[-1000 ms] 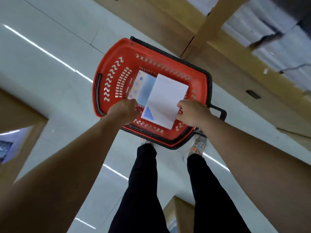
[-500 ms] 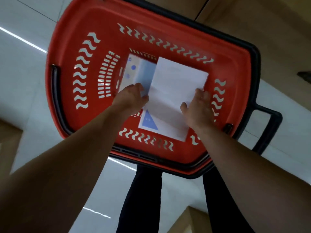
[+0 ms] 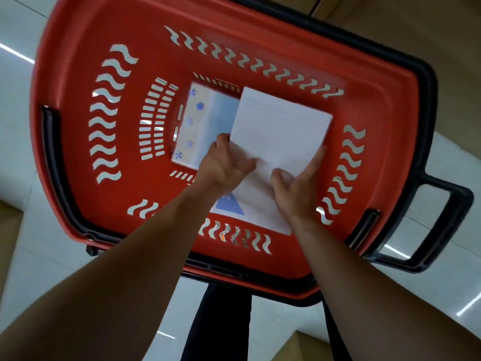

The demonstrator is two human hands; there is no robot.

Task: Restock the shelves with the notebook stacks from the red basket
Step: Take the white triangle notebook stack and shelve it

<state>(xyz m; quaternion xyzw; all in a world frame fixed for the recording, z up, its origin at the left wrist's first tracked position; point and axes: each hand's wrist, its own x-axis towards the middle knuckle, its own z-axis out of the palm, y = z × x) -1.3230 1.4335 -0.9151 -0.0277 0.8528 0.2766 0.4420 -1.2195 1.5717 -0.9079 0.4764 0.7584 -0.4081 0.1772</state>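
Note:
The red basket (image 3: 86, 142) stands on the floor below me. At its bottom lies a white notebook stack (image 3: 281, 126), partly over a light blue notebook (image 3: 205, 121) with blue dots. A blue triangle (image 3: 230, 207) shows at the stack's near corner. My left hand (image 3: 223, 165) holds the stack's left edge, thumb on top. My right hand (image 3: 299, 188) holds the right edge, thumb on the cover and fingers along the side. The fingertips under the stack are hidden.
The basket has a black rim and a black handle (image 3: 442, 225) sticking out to the right. A wooden shelf base (image 3: 390, 27) runs along the far side. Pale glossy floor tiles (image 3: 20, 217) surround the basket. My dark trouser legs (image 3: 221, 321) show below it.
My head has dropped closer to the basket. Both hands have slid from the basket's near wall down onto the white stack and taken hold of its two side edges.

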